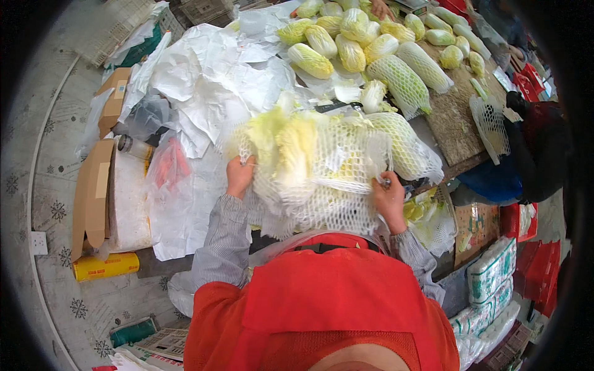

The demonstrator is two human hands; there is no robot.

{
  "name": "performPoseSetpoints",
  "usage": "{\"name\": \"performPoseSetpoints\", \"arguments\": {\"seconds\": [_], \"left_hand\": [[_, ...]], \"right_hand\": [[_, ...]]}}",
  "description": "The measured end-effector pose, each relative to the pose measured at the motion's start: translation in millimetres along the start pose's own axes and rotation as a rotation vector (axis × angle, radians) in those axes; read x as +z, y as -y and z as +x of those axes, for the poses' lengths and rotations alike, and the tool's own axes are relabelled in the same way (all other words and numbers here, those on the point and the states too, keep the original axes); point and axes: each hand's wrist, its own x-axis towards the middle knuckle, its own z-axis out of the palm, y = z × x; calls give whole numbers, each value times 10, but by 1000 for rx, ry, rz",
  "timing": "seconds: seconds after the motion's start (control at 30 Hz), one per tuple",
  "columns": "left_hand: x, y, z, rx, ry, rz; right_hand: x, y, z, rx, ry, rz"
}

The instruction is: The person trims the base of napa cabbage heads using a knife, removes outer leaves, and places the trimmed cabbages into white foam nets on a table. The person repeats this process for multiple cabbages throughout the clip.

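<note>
My left hand point(240, 177) is closed on the left edge of white foam netting point(345, 185). At the other side, my right hand point(390, 198) pinches the netting's right edge, so it is spread between both hands. A pale yellow napa cabbage point(294, 155), blurred by motion, shows at the left of the netting; whether it lies inside or on top I cannot tell. Just beyond my right hand rests a cabbage in a foam net sleeve point(401, 143). A dark-handled tool point(336, 106), partly hidden, lies behind the netting.
Bare napa cabbages point(350, 51) and a netted cabbage point(401, 83) are heaped at the back. White wrapping sheets point(209, 79) cover the left. Cardboard point(93, 195) stands at the left edge. Another person's hand point(381, 9) touches the far cabbages; a person in dark clothing point(540, 139) is at right.
</note>
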Motion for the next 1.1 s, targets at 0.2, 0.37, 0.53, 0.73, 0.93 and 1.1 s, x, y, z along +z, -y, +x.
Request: {"name": "performPoseSetpoints", "arguments": {"seconds": [0.2,0.37,0.53,0.73,0.93,1.1], "left_hand": [[40,-381,4,-251,204,-1102],[379,-765,-334,-439,388,-1213],[560,-1317,-692,-291,308,-1170],[498,-1223,-558,-445,212,-1295],[265,-352,23,-444,-40,-1220],[-398,394,333,-425,77,-634]], "right_hand": [[-69,-18,6,46,19,51],[-183,734,-8,-441,-49,-40],[219,1370,-179,-542,357,234],[483,1226,-266,-595,401,35],[333,651,-200,-385,423,-41],[72,175,-218,-126,363,-112]]}}
